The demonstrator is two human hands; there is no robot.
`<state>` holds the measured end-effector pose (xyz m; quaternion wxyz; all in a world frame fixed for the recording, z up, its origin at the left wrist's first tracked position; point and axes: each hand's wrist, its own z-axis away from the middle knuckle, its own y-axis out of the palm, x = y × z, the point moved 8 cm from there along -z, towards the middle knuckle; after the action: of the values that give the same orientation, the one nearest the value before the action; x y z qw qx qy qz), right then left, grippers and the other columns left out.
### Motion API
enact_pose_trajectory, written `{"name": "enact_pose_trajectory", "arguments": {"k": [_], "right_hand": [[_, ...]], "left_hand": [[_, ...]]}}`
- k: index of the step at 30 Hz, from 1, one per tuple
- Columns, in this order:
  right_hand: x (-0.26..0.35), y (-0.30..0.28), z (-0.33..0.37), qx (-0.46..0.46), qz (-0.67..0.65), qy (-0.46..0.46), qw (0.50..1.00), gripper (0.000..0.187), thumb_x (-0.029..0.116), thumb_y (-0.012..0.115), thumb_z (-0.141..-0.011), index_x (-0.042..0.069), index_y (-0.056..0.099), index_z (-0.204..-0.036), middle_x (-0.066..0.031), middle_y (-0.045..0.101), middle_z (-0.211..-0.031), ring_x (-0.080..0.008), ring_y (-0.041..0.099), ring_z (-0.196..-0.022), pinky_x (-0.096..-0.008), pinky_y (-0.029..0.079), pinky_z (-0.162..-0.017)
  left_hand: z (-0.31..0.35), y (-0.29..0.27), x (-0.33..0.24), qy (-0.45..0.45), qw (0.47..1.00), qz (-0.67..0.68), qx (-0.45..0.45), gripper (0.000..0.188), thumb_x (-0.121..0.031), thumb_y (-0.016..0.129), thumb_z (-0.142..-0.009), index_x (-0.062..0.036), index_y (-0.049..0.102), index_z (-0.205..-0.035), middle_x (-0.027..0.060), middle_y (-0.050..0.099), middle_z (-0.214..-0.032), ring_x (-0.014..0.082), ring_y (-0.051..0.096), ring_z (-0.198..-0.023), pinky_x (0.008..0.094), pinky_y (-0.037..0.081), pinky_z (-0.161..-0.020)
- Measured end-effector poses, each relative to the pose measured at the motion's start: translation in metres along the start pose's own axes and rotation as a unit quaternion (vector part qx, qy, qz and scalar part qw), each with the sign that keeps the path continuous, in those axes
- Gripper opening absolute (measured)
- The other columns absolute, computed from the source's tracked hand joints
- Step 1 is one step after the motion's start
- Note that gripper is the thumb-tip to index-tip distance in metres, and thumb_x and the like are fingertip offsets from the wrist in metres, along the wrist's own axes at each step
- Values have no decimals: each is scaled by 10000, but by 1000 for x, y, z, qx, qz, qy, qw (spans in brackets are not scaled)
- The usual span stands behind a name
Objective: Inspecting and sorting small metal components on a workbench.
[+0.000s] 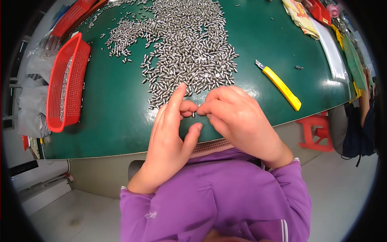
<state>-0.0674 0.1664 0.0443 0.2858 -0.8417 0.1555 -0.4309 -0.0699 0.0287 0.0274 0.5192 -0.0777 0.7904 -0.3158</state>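
Observation:
Close to the table's front edge, my left hand [168, 128] has its index finger stretched forward and its thumb held apart, the other fingers bent inward. My right hand [238, 113] is closed in a pinch, its fingertips meeting the bent fingers of the left. Just below where they meet is a small metal pin [193, 115]; which fingers bear it, if any, I cannot tell. Beyond both hands spreads a large heap of small, shiny, bullet-shaped metal pins [189, 52], its near end reaching almost to my fingers.
A red perforated basket [82, 60] holding metal pieces stands on the left of the green table [113, 137]. To the right lies a yellow utility knife [282, 88], blade exposed, with a few tiny dark pieces [298, 67] beyond it. A red stool [316, 131] stands below the right edge.

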Motion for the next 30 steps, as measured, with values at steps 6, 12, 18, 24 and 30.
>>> {"name": "enact_pose_trajectory", "arguments": {"k": [6, 12, 18, 24, 30], "right_hand": [[3, 4, 1, 1, -14, -5, 1000, 178, -39, 706, -779, 12, 666, -945, -105, 597, -905, -323, 594, -857, -420, 503, -767], [2, 8, 1, -26, -7, -7, 1000, 226, -22, 712, -786, 37, 657, -997, -101, 615, -916, -325, 606, -874, -428, 507, -775], [1, 11, 0, -4, -6, 11, 1000, 203, 13, 724, -792, 44, 619, -963, -110, 609, -926, -326, 603, -887, -424, 498, -789], [4, 13, -1, 0, 31, 3, 1000, 178, 24, 727, -792, 50, 598, -911, -104, 541, -861, -313, 577, -840, -418, 490, -767], [4, 13, 0, 10, 29, 7, 999, 153, 20, 724, -797, 51, 608, -892, -106, 545, -863, -308, 580, -844, -413, 492, -768]], "left_hand": [[2, 2, 6, -1, 1000, -11, -1, 833, 119, 693, -834, -1, 325, -1571, 118, 657, -1105, 264, 622, -992, 389, 525, -901], [1, 0, 5, 9, 1000, 5, -16, 830, 137, 666, -844, -11, 314, -1581, 115, 656, -1132, 242, 644, -985, 368, 534, -878], [3, -2, 6, -6, 999, 8, -36, 830, 153, 642, -845, -24, 315, -1587, 112, 643, -1172, 209, 652, -984, 344, 539, -875], [5, -3, 6, -8, 999, 8, -45, 832, 171, 626, -839, -27, 319, -1587, 121, 633, -1192, 212, 654, -984, 340, 547, -875], [4, -3, 9, -17, 998, 22, -49, 838, 180, 624, -835, -30, 321, -1588, 140, 623, -1199, 221, 653, -988, 343, 556, -878]]}}
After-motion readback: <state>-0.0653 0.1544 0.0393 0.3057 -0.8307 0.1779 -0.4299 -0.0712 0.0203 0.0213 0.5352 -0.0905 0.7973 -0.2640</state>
